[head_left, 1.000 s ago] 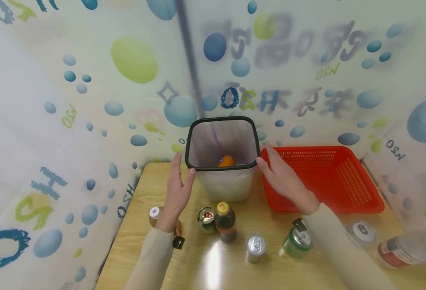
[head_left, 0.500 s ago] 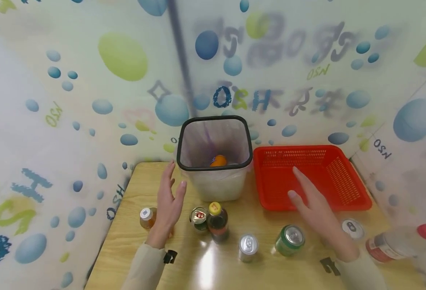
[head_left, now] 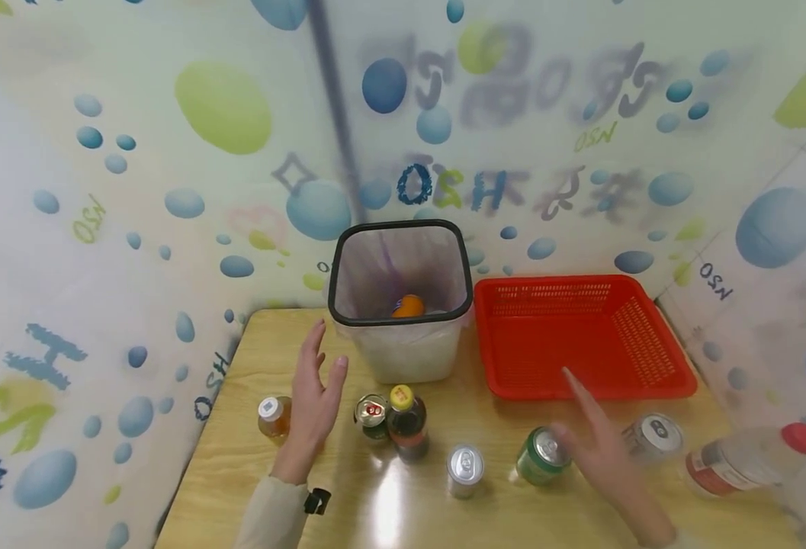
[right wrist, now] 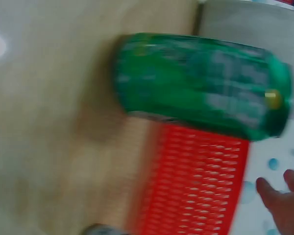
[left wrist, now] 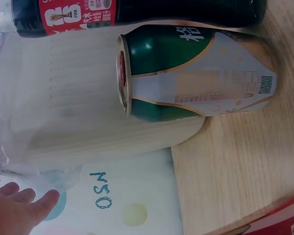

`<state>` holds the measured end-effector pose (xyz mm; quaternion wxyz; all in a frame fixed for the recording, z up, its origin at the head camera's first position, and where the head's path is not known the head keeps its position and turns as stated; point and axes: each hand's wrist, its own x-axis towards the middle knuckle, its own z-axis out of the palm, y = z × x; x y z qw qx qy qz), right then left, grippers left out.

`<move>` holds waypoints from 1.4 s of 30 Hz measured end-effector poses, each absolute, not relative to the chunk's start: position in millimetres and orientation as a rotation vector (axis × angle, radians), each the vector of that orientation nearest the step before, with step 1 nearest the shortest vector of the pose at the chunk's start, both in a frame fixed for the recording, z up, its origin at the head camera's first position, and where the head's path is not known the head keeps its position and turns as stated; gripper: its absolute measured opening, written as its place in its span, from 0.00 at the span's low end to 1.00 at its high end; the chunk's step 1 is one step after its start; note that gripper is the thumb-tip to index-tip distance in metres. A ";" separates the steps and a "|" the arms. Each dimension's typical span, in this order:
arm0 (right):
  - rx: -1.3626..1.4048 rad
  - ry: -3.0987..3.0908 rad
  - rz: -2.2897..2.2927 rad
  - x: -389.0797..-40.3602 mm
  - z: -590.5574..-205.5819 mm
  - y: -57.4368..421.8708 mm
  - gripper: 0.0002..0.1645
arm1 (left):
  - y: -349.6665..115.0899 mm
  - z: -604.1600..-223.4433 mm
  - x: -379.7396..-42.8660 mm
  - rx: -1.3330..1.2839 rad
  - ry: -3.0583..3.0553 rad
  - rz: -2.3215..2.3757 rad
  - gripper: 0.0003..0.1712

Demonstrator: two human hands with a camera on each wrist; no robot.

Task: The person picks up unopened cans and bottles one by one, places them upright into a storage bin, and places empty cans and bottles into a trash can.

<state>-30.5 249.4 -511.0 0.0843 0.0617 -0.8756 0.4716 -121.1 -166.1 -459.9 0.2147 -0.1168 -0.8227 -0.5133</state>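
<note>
My left hand (head_left: 315, 400) hovers in front of the bin's left side, fingers spread and holding nothing. In the head view it stands between a small bottle of amber drink (head_left: 275, 415) and an upright green-and-white can (left wrist: 201, 73). A cola bottle (head_left: 407, 427) with a yellow cap is right beside that can. My right hand (head_left: 602, 457), a little blurred, is just right of a green soda can (head_left: 541, 457), its fingers extended and nothing in them. The lined bin (head_left: 416, 354) has a black rim and an orange item (head_left: 409, 306) inside.
A red plastic basket (head_left: 584, 390) stands right of the bin. Nearer me are a small silver can (head_left: 465, 469), another silver-topped can (head_left: 653, 438) and a clear bottle with a red cap (head_left: 739, 461). A patterned curtain (head_left: 547, 152) hangs behind the table.
My right hand has come away from the bin's rim, back and to the right, down beside the green soda can. The left hand has drawn slightly back from the bin. The head view has shifted slightly.
</note>
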 end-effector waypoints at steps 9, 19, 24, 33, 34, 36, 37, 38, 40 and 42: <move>0.343 -2.494 1.371 -22.9 -556.9 252.1 0.46 | -167.4 -467.0 -120.0 -0.328 -2.285 -1.425 0.35; 0.331 -2.675 1.338 -20.6 -570.8 243.9 0.65 | -168.6 -472.7 -115.1 -0.288 -2.291 -1.467 0.35; 0.300 -2.695 1.312 -20.5 -572.1 242.6 0.67 | -169.1 -474.9 -112.9 -0.269 -2.301 -1.476 0.35; 0.249 -2.769 1.182 -22.0 -568.7 237.6 0.42 | -167.9 -475.3 -109.6 -0.246 -2.316 -1.469 0.34; 0.244 -2.772 1.159 -22.7 -568.1 237.0 0.40 | -167.6 -475.2 -109.2 -0.246 -2.316 -1.472 0.34; 0.244 -2.774 1.136 -24.1 -567.6 236.0 0.37 | -167.1 -475.1 -108.3 -0.240 -2.317 -1.475 0.34; 0.250 -2.771 1.132 -24.7 -567.6 235.7 0.37 | -166.9 -475.4 -107.8 -0.237 -2.318 -1.475 0.34; 0.256 -2.771 1.128 -25.2 -567.7 235.6 0.36 | -166.7 -475.7 -107.4 -0.235 -2.320 -1.475 0.34; 0.284 -2.755 1.129 -26.3 -567.8 235.7 0.36 | -166.8 -476.5 -106.7 -0.237 -2.318 -1.475 0.34; 0.317 -2.728 1.123 -27.2 -566.4 236.1 0.36 | -167.4 -477.4 -105.8 -0.240 -2.316 -1.479 0.33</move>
